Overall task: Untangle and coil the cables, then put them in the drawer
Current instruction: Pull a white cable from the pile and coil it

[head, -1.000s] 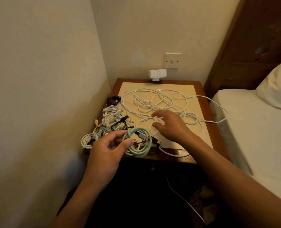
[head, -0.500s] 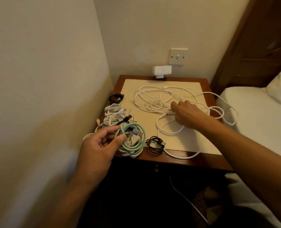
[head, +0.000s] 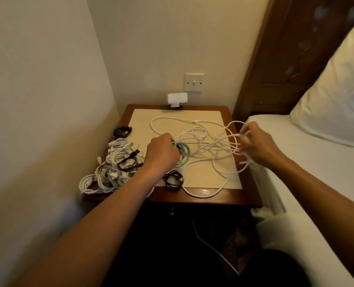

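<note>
Green coil [head: 186, 152] carried inward, within left fingers [head: 169, 141]

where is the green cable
Head view: the green cable is gripped in the left hand at the table middle, just left of the white cable.

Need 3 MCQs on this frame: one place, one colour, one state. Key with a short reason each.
1. Where on the nightstand is the pile of white cables? A. left side B. right side C. back edge
2. What colour is the coil the left hand grips? A. black B. mint green C. red
3. What is the right hand doing? A. lying flat B. pinching the loose white cable C. hanging idle
Key: 1 A, it is heaped along the left edge; 2 B, green loops show past the fingers; 3 B, its fingers curl on white strands.
</note>
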The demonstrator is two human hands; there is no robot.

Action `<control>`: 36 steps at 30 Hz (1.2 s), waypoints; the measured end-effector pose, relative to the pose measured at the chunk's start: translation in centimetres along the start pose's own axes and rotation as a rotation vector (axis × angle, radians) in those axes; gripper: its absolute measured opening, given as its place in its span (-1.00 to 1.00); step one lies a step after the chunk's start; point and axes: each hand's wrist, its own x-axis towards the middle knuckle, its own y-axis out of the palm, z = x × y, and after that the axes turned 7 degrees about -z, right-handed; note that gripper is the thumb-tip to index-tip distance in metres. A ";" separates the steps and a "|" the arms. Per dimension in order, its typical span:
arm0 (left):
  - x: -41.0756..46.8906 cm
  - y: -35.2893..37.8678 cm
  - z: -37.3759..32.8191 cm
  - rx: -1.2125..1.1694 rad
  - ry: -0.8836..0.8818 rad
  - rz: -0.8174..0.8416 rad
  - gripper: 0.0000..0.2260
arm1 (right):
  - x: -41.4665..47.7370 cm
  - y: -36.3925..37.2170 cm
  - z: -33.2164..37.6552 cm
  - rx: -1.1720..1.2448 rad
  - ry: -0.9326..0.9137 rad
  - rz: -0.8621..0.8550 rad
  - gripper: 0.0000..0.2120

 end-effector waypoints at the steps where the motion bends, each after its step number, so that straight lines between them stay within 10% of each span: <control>1: 0.6 0.4 0.0 0.061 -0.019 0.046 -0.80 | 0.0 -0.8 0.1 0.050 0.022 -0.024 -0.91; 10: 1.0 1.3 -0.7 0.398 0.089 0.160 -0.68 | -0.6 -6.8 2.4 0.197 0.004 -0.173 -0.87; 21: -6.3 0.5 -6.4 -0.202 0.293 0.056 -0.76 | -6.0 -17.4 9.9 0.575 0.035 -0.368 -0.88; 28: -11.9 7.9 -3.1 0.368 0.512 0.190 -0.63 | -11.4 -23.9 13.2 0.790 -0.032 -0.464 -0.86; 36: -16.5 5.6 -4.3 -0.192 0.507 0.066 -0.86 | -16.2 -25.4 11.9 0.779 0.025 -0.475 -0.84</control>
